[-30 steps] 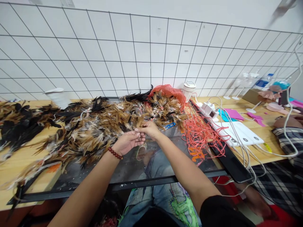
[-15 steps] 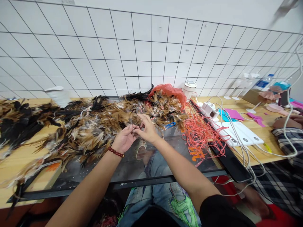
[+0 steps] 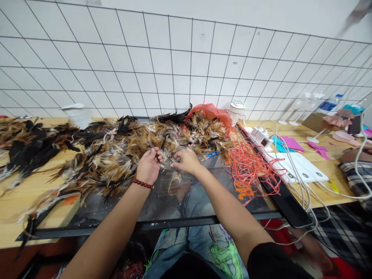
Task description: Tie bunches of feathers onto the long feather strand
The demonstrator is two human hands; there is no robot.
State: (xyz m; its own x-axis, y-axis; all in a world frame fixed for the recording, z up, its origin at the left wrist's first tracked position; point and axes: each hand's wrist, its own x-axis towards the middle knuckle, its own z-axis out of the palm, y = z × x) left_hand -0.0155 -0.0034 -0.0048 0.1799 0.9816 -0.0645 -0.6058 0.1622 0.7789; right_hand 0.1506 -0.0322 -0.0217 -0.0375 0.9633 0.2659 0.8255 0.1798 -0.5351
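Observation:
Brown, tan and black feathers [image 3: 113, 159] lie heaped in front of me, many with pale fluffy bases. At the near side of the heap is my left hand [image 3: 149, 164], palm up with fingers curled in, a red bead bracelet on its wrist. A short gap to the right, my right hand [image 3: 187, 161] is pinched, thumb against the fingers. Thin wisps show between the two hands, but I cannot tell them from the heap behind. Beneath both hands is a dark glossy board [image 3: 133, 209].
Tangled coral-red strips [image 3: 244, 166] lie right of the board, by a black tray [image 3: 287, 205]. A red plastic bag [image 3: 213, 114] and a white lidded cup [image 3: 236, 110] stand behind. White cables cross a white power strip [image 3: 299, 166]. Another person's plaid clothing [image 3: 354, 174] shows at right.
My hands were together, fingers touching; now they have moved apart, the left a little leftward and the right a little rightward. The view has shifted slightly.

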